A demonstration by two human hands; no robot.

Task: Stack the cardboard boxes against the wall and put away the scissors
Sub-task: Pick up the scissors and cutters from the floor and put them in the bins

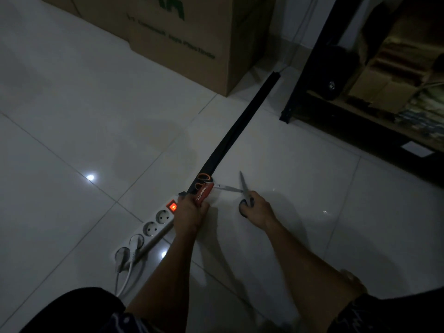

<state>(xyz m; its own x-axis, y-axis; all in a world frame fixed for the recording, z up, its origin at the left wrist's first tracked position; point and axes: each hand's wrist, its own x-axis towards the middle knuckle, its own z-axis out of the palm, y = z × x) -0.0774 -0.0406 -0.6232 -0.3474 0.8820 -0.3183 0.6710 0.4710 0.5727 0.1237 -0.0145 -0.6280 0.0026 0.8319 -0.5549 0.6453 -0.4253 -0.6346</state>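
Left hand (189, 212) clamped on red-handled cutter (203, 191); right hand (258, 207) gripping dark-handled steel scissors (245, 188), brown cardboard box (182, 39) at twelve o'clock.

Dim room; glossy white tile floor (72, 116); black shelving (310, 75) right.

The scene is dimly lit and grainy. Two small bright glints are reflected in the glossy floor tiles (72, 131), left of and below the power strip (153, 228), whose switch glows red. Soft shadows are cast right of the forearms. Green print on the cardboard box (192, 42) is blurred. Straight lines are bowed near the edges.
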